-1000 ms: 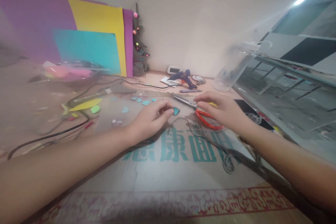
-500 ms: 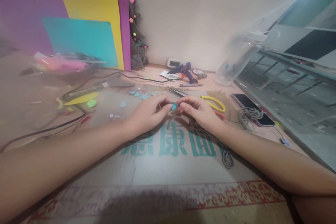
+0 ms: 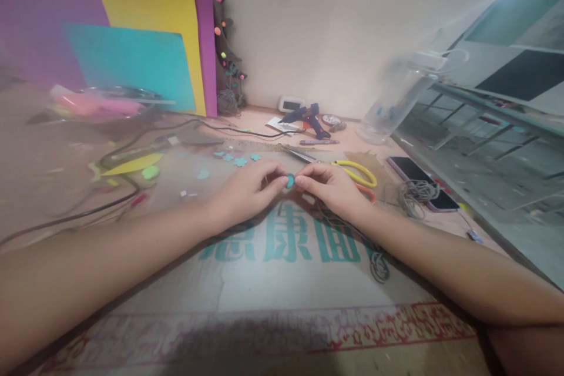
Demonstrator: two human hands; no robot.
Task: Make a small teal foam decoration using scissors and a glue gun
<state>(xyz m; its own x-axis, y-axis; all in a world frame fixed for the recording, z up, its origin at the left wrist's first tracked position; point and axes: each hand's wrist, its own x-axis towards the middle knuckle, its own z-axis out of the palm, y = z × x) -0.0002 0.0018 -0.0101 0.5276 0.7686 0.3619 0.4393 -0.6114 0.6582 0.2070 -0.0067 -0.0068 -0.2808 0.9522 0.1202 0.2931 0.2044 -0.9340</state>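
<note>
A small round teal piece (image 3: 289,181) is pinched between the thumb and fingers of my left hand (image 3: 259,188), above the board with green lettering (image 3: 288,235). My right hand (image 3: 328,188) is closed in a pinch at the right side of the piece; what its fingertips hold is too small to make out. Thin grey wire (image 3: 379,267) runs from below my right hand to a coil on the board. Scissors with yellow and orange handles (image 3: 359,173) lie just behind my right hand. Several teal flower cutouts (image 3: 240,161) are beyond my left hand.
A blue glue gun (image 3: 311,120), a small white clock (image 3: 291,104) and a clear bottle (image 3: 392,103) stand at the back. To the right is a phone (image 3: 420,182) with coiled wire on it. A black cord (image 3: 79,211) crosses the left side, near coloured sheets (image 3: 132,64).
The fingertips of my right hand have shifted slightly, and more of the teal piece shows between the hands. The whole view has moved a little.
</note>
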